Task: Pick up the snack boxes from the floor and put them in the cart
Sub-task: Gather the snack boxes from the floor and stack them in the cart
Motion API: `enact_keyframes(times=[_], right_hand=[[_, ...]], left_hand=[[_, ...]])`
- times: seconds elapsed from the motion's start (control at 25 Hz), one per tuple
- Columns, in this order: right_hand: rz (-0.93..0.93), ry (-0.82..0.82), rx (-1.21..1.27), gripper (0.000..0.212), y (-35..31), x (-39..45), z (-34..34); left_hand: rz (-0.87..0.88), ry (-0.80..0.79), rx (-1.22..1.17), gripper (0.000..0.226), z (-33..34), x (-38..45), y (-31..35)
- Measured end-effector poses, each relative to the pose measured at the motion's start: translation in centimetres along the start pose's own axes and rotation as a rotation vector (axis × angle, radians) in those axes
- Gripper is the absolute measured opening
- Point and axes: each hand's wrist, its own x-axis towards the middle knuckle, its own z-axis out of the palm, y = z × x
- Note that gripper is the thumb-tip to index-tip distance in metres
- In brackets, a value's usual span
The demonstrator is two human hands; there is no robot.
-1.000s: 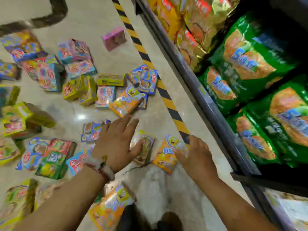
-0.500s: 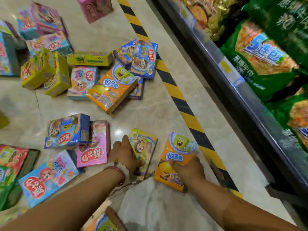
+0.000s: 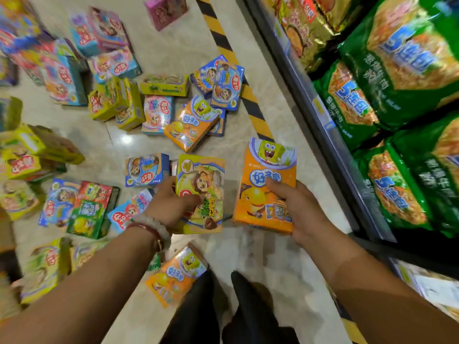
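From the head view, looking down past the person's forearms, the left hand [image 3: 171,207] has its grip closed around a yellow snack box [image 3: 203,184], thumb across the printed face and fingers behind, while the right hand [image 3: 295,209] has its grip closed on an orange snack box [image 3: 268,177], thumb on the front and the lower right edge cupped in the palm. Both boxes look clear of the floor [image 3: 263,247], held face-up and side by side without touching. To my eye the pickup is done for these two and the carry to the cart comes next; it would pay to keep each box flat and squeeze only lightly, since thin card dents, and to turn without kicking the orange box on the floor [image 3: 176,274] lying just by the feet. I see no cart anywhere in this view, so I cannot tell where it stands or what it holds. Many more boxes lie scattered over the floor to the left and ahead. On the right, the shelf [image 3: 330,135] holds stacked green noodle packs [image 3: 402,58], with gold ones above.
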Motion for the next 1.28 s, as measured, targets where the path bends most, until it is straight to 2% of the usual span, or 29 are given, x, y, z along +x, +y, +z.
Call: enact_keyframes(times=[0.08, 0.2, 0.24, 0.36, 0.52, 0.68, 0.84, 0.96, 1.04, 1.16, 1.28], right_hand=[[-0.048, -0.032, 0.007, 0.024, -4.8, -5.8, 0.0], [-0.087, -0.115, -0.045, 0.019, -12.1, -16.5, 0.3], [-0.111, -0.148, -0.061, 0.020, -14.4, -20.3, 0.3], [-0.181, -0.196, -0.052, 0.032, -20.4, -32.1, 0.7], [-0.293, -0.277, 0.012, 0.020, -23.8, -44.8, 1.8], [-0.389, -0.282, 0.057, 0.020, -21.9, -53.1, 3.1], [-0.455, -0.183, 0.158, 0.027, -17.0, -59.0, 3.3], [-0.493, -0.129, 0.238, 0.032, -12.7, -63.3, 3.1], [-0.511, -0.103, 0.268, 0.027, -10.6, -66.2, 2.4], [-0.534, -0.008, 0.297, 0.024, -7.1, -70.5, 0.1], [-0.566, 0.105, 0.329, 0.030, -3.8, -74.6, -2.8]], left_hand=[[0.030, -0.021, -0.089, 0.043, -1.8, -6.0, 5.1], [0.067, 0.005, -0.144, 0.061, -5.0, -16.5, 12.9], [0.079, 0.012, -0.145, 0.061, -6.2, -20.3, 15.4], [0.168, 0.000, -0.138, 0.044, -9.4, -31.7, 22.3], [0.285, -0.083, -0.280, 0.027, -13.0, -43.4, 27.6], [0.311, -0.150, -0.305, 0.019, -16.3, -50.1, 27.3], [0.345, -0.201, -0.253, 0.038, -19.9, -54.7, 24.7], [0.368, -0.221, -0.221, 0.034, -22.1, -58.3, 23.0], [0.373, -0.289, -0.180, 0.042, -22.4, -60.5, 22.2], [0.377, -0.430, -0.139, 0.026, -21.1, -63.9, 21.3], [0.385, -0.565, -0.062, 0.038, -18.7, -67.4, 20.4]])
